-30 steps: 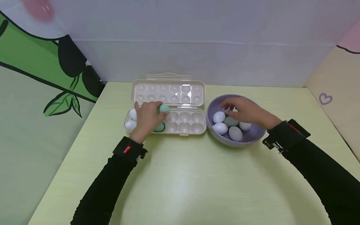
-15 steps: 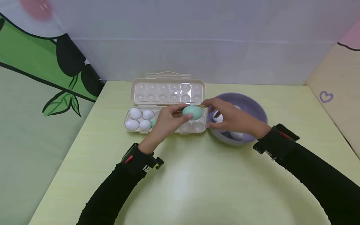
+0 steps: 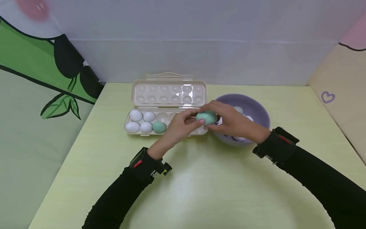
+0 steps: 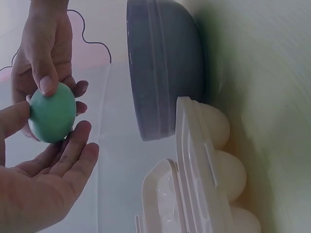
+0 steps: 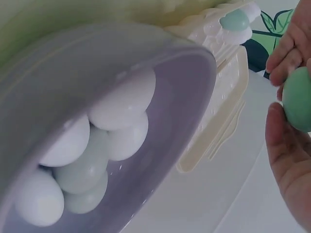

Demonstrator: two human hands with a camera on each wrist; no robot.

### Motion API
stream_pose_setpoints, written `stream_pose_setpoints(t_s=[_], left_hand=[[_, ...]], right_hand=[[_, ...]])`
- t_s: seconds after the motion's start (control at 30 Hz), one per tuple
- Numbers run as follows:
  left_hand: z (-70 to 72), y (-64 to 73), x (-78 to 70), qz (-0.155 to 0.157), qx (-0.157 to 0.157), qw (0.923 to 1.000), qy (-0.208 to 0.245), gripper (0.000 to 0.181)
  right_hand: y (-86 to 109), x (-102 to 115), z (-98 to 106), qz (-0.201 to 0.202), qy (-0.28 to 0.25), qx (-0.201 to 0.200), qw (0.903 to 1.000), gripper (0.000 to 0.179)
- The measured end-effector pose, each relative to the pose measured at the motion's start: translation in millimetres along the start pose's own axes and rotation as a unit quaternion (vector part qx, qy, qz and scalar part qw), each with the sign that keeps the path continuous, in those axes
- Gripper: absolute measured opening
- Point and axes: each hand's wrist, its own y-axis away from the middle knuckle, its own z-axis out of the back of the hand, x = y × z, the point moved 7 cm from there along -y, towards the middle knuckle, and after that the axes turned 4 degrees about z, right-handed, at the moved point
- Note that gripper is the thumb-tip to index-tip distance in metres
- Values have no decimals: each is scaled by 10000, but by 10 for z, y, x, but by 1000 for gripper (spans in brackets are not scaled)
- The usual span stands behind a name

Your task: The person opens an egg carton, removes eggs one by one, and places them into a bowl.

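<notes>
A mint-green egg (image 3: pixel 206 117) is held between both hands, above the right end of the egg carton and close to the bowl. My left hand (image 3: pixel 178 128) pinches its left side with thumb and fingers. From the right, my right hand (image 3: pixel 233 120) grips the other end, its thumb (image 4: pixel 47 83) pressed on the shell in the left wrist view. In the open cream egg carton (image 3: pixel 169 101), several white eggs (image 3: pixel 136 115) fill the left slots. Beside them in the front row sits another green egg (image 3: pixel 159 127).
At the carton's right stands a purple bowl (image 3: pixel 255 109), partly covered by the right hand. Several white and grey-green eggs (image 5: pixel 85 167) lie in it. The carton's lid leans back near the wall (image 3: pixel 177 58). All stand on a pale wooden table (image 3: pixel 200 184).
The left hand has carried the green egg up from the carton's third column and rightward. Out of the bowl, the right hand has moved left and taken hold of the same egg.
</notes>
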Motion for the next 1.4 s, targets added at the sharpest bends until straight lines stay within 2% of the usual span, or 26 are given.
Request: stream_pose_setpoints(t_s=[0.17, 0.47, 0.67, 0.77, 0.9, 1.07, 1.2, 1.4], left_hand=[[153, 72, -17, -206, -78, 9992, -330, 31], [619, 256, 110, -14, -244, 9967, -774, 28], [891, 335, 227, 93, -467, 9939, -995, 27], [993, 367, 286, 145, -589, 9934, -976, 27], [1042, 381, 326, 176, -661, 9935, -913, 28], [1026, 359, 326, 141, -621, 9938, -914, 28], [1019, 349, 311, 99, -616, 9937, -935, 27], [1017, 339, 316, 121, -588, 9934, -981, 27]], right_hand=[[117, -83, 140, -560, 251, 13, 9981, 43], [508, -407, 457, -1549, 499, -162, 9865, 45], [748, -660, 584, -2160, 794, -201, 9730, 39], [827, -759, 624, -2571, 1207, -191, 9586, 37], [910, -888, 626, -3085, 1750, 78, 9350, 38], [957, -1001, 522, -3209, 2259, 491, 9185, 35], [925, -977, 434, -3058, 2657, 555, 9126, 30], [881, -968, 349, -2972, 2682, 598, 9144, 25]])
